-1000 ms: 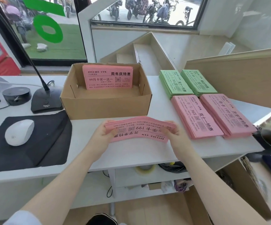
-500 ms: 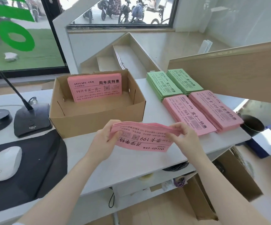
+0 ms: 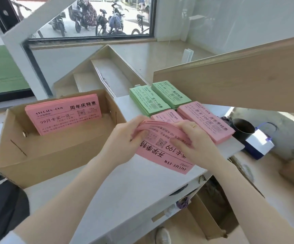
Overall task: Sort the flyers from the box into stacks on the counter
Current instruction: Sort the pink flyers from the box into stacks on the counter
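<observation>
Both hands hold a bundle of pink flyers (image 3: 162, 152) above the white counter (image 3: 125, 187). My left hand (image 3: 125, 138) grips its left end, my right hand (image 3: 193, 140) its right end. The open cardboard box (image 3: 42, 155) stands to the left, with more pink flyers (image 3: 63, 113) leaning against its back wall. Four stacks lie at the counter's right: two green stacks (image 3: 147, 101) (image 3: 171, 94) behind, a pink stack (image 3: 207, 120) in front of them, and another pink stack (image 3: 167, 117) partly hidden by the held bundle.
A wooden panel (image 3: 239, 80) juts over the counter from the right. A black mat (image 3: 3, 212) lies at the lower left. Beyond the counter's right edge are a dark bin (image 3: 243, 129) and a white-and-blue box (image 3: 259, 145). Shelves with clutter sit below.
The bundle has been lifted off the counter and carried right and away from me, toward the pink stacks. The view has swung to the right, so the mouse and microphone base are out of sight.
</observation>
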`<act>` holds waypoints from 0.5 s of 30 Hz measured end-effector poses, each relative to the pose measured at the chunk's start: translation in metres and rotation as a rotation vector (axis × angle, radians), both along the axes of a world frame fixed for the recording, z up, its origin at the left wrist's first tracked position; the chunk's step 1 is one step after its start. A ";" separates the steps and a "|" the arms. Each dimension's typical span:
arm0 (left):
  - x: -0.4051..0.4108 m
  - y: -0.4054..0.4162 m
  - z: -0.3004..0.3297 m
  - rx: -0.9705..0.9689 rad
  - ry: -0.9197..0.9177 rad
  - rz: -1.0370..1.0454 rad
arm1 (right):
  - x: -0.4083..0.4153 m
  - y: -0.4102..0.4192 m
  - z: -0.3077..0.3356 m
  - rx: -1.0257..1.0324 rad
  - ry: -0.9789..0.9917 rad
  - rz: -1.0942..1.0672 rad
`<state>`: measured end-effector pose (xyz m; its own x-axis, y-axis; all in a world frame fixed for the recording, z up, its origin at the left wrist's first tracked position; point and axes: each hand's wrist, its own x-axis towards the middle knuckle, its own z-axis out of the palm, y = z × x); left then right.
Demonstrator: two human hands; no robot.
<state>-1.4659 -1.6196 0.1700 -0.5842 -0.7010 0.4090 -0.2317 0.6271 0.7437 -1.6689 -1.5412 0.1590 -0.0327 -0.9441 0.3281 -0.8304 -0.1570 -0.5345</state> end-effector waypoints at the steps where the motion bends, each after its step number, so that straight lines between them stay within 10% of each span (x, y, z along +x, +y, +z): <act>1: -0.011 -0.004 0.003 0.010 -0.009 -0.004 | -0.010 -0.004 0.003 0.026 -0.019 0.009; 5: -0.063 -0.030 0.001 0.195 -0.035 0.124 | -0.051 -0.028 0.011 0.300 -0.068 -0.053; 10: -0.118 -0.061 -0.031 0.961 0.357 0.283 | -0.100 -0.065 -0.011 0.497 -0.397 -0.176; 15: -0.150 -0.062 -0.068 0.938 0.193 0.347 | -0.116 -0.098 -0.044 0.598 -0.633 -0.287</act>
<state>-1.6160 -1.6812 0.1017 -0.2696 -0.9057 -0.3271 -0.1137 -0.3074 0.9448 -1.7850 -1.6389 0.1146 -0.2991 -0.8789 -0.3716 -0.3195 0.4592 -0.8289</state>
